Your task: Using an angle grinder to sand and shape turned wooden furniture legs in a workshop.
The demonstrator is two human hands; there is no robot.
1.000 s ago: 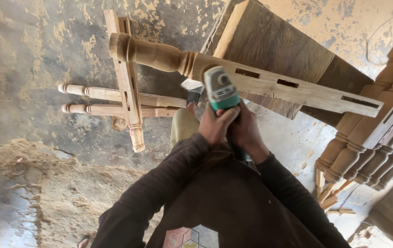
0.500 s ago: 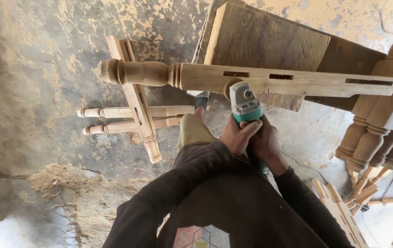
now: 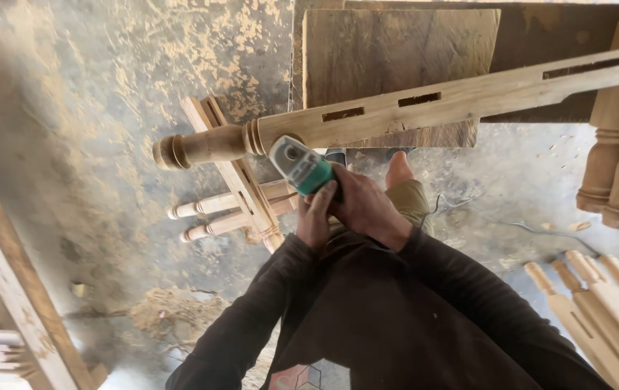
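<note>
Currently: both hands clamped together on a green-and-grey handheld power sander, left hand beside right hand. Sander head touches the underside of a long pale turned wooden leg with mortise slots, lying across a dark wooden block. Below, on the dusty floor: a joined frame of turned spindles.

Risk, judged: the leg could roll under sideways pressure, nothing visibly clamping it. Packages, labels, signs: none legible.

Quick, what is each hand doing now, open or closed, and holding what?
Left hand: closed on the green power tool, fingers over its body.
Right hand: closed around the rear of the same tool.
</note>
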